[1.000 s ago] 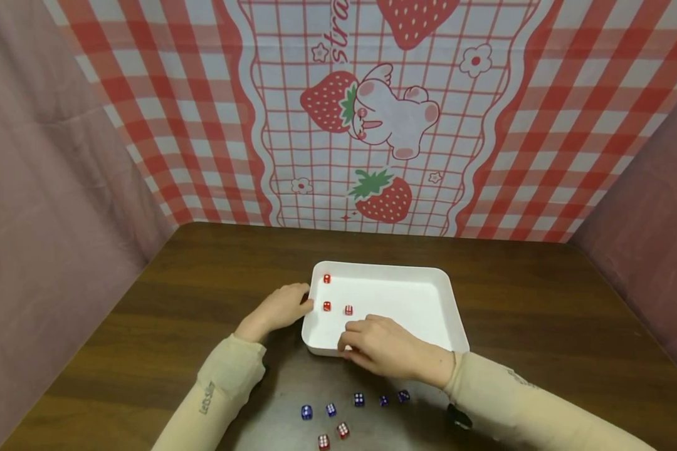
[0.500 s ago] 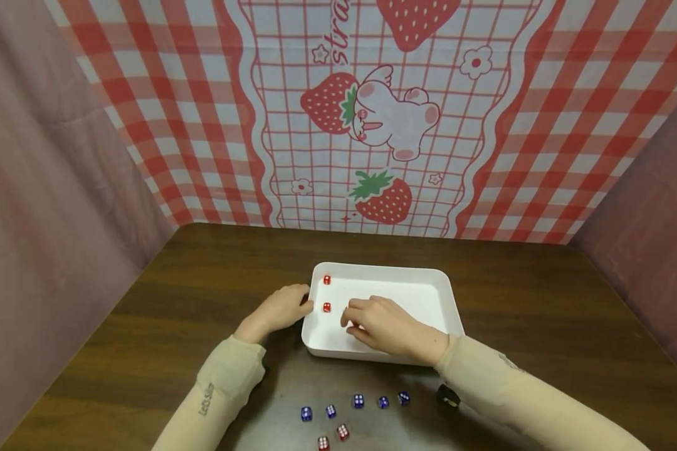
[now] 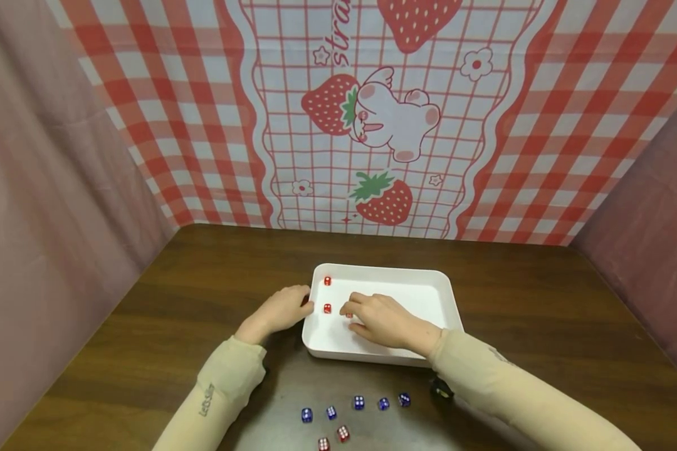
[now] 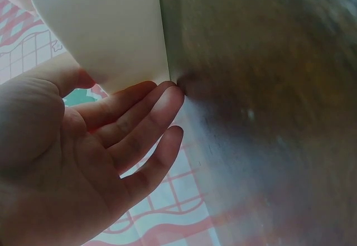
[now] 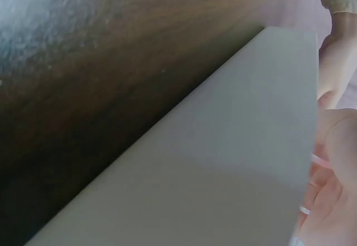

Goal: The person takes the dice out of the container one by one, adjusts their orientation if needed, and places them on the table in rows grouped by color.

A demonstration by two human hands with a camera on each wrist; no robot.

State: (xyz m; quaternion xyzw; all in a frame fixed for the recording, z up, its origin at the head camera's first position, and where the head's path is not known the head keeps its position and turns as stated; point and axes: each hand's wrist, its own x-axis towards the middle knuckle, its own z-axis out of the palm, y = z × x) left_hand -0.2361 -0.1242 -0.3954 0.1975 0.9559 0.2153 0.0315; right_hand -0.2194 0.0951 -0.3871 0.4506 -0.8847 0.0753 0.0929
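Observation:
A white tray point(image 3: 395, 275) stands on the table, with three red dice in it. My left hand point(image 3: 279, 308) rests at its left wall; in the left wrist view the thumb lies by the rim and extended fingertips point(image 4: 173, 92) touch the outer wall low down. My right hand point(image 3: 386, 319) reaches over the near wall into the tray. A red die point(image 3: 349, 315) shows between its index finger and the spread thumb, the fingertip right above it. Two other red dice, a far one point(image 3: 328, 281) and a nearer one point(image 3: 328, 309), lie along the tray's left side.
In front of the tray, several blue dice point(image 3: 359, 403) lie in a loose row. Nearer still are two red dice point(image 3: 343, 433), one partly cut off by the frame. Behind the brown table point(image 3: 231, 250) hangs a strawberry-print cloth point(image 3: 395, 125).
My right hand has moved from the near wall inward over the third red die, hiding it, and its thumb and index finger now stand apart around it. The left hand stays in place.

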